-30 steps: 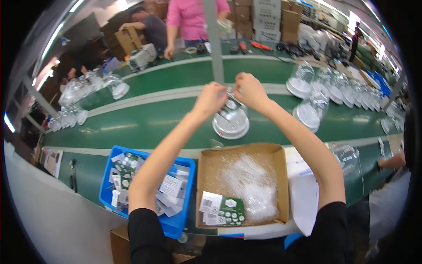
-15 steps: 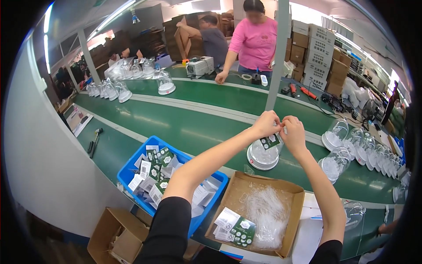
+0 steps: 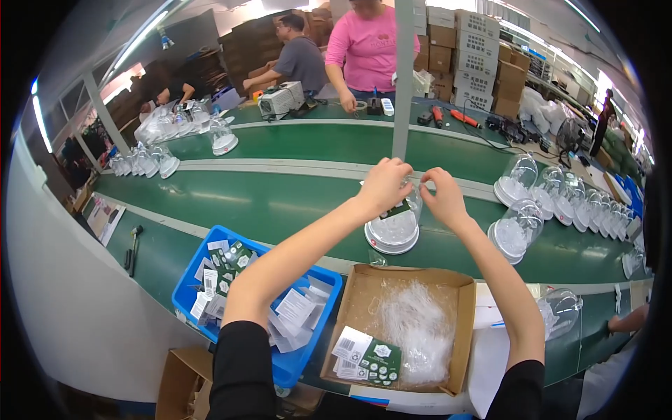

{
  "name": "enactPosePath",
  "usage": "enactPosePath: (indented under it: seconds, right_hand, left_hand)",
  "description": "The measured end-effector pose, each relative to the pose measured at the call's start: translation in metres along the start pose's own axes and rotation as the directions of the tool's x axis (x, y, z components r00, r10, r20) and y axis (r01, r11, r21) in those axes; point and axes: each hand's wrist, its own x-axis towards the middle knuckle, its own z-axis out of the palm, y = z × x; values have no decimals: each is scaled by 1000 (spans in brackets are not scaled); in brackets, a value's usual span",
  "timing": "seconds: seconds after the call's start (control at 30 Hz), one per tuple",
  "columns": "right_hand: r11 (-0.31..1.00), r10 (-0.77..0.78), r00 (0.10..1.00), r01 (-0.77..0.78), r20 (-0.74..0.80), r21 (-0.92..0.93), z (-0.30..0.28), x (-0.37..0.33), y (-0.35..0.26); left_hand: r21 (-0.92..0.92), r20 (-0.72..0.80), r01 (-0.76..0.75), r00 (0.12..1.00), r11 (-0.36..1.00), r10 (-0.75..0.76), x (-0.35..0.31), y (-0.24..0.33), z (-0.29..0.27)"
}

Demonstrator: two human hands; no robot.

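Both hands are working at the crown of a clear cloche (image 3: pixel 394 240) with a white base; a green card (image 3: pixel 397 209) is resting against it.
Left hand (image 3: pixel 385 186) is curling inward, right hand (image 3: pixel 444 198) is arching thumb-to-forefinger; cannot tell whether either is pinching anything. Judged: keeping the base flat would be steadying work. Cloche is standing on a green worktop (image 3: pixel 280 199); a pink-shirted co-worker (image 3: pixel 360 52) is standing opposite.

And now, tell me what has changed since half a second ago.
The left hand and right hand, whose fingers met at the top of the clear dome, have parted, leaving a gap between them. Whether either holds anything thin is unclear. Behind, the grey-shirted co-worker has lowered a raised arm. The dome, blue bin and cardboard tray stayed put.
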Motion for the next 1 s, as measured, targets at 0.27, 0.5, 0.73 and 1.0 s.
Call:
enactPosePath:
  seconds: [0.27,0.5,0.73,1.0]
  right_hand:
    - [710,699,381,-265,605,-653,14,-70,57]
    - [703,711,304,-323,634,-633,18,-80,53]
    - [713,701,329,-297,633,-635,20,-83,47]
    - [730,683,327,-318,653,-605,20,-78,37]
  left_hand:
    - [-75,312,99,947,992,-70,20,-57,-29]
    - [75,114,334,933,940,-341,68,-160,-69]
    - [224,-195,261,956,939,-219,131,-235,-18]
    - [264,-237,297,942,918,-237,160,-274,43]
